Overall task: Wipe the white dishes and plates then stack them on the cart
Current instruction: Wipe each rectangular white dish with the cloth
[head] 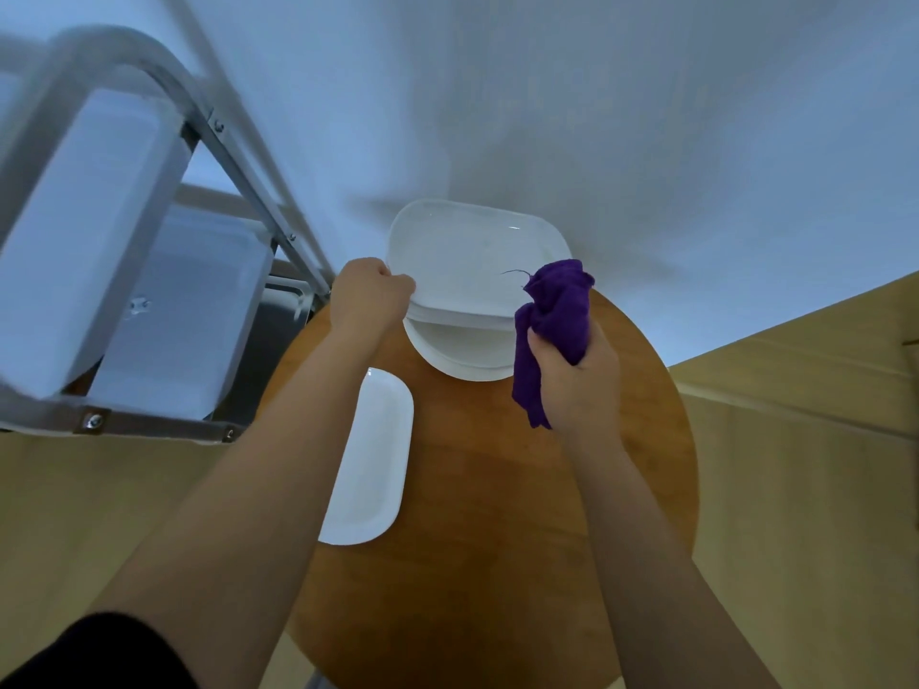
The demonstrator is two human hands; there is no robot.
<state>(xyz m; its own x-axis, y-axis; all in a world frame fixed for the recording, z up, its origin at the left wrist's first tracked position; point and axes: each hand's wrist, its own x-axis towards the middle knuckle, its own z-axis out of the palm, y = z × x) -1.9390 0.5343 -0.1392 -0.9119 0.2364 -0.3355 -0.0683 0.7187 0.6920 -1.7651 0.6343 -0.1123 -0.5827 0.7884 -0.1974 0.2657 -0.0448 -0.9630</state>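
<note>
A person stands over a round wooden table (497, 489). At its far edge, the left hand (368, 295) curls its fingers around the left rim of a square white plate (467, 256), tilting it up off a stack of plates (462, 350), likely to steady it for wiping. The right hand (577, 380) grips a bunched purple cloth (557, 310) beside the plate's right edge. An oblong white dish (373, 455) lies near the table's left edge. The metal cart (149, 251), left of the table, holds pale trays (89, 231); their contents cannot be made out.
</note>
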